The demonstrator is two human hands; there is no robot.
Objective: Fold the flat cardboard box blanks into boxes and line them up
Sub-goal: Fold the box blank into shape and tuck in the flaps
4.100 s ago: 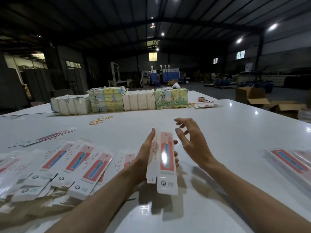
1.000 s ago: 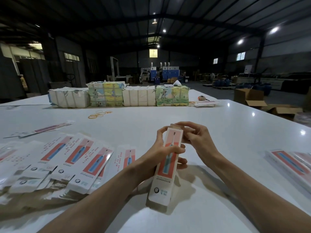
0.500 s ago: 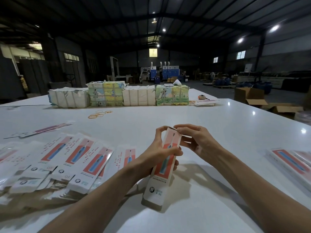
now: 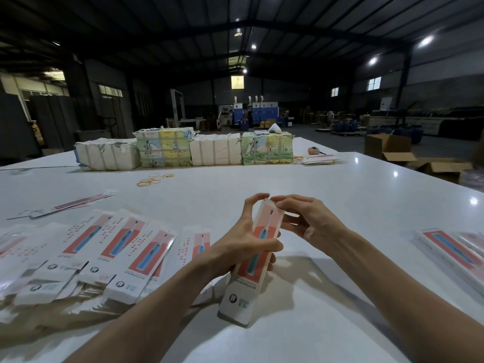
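A long, narrow white box (image 4: 242, 289) with a red panel and a blue toothbrush picture is held above the white table (image 4: 340, 205), tilted with its far end up. My left hand (image 4: 243, 242) grips its middle, fingers wrapped round it. My right hand (image 4: 306, 221) pinches the flap at the far end with its fingertips. A fanned pile of flat box blanks (image 4: 86, 258) of the same print lies to the left. Boxes of the same print (image 4: 450, 252) lie side by side at the right edge.
Wrapped paper bundles (image 4: 183, 150) stand in a row across the far side of the table. Rubber bands (image 4: 154, 179) lie in front of them. A few flat blanks (image 4: 65, 205) lie at far left. Open brown cartons (image 4: 390, 149) stand on the floor beyond the right edge.
Four seconds ago the blank was still flat in my left hand. Since then it has been squared into a box, and my right hand has stayed working at its far end flap.
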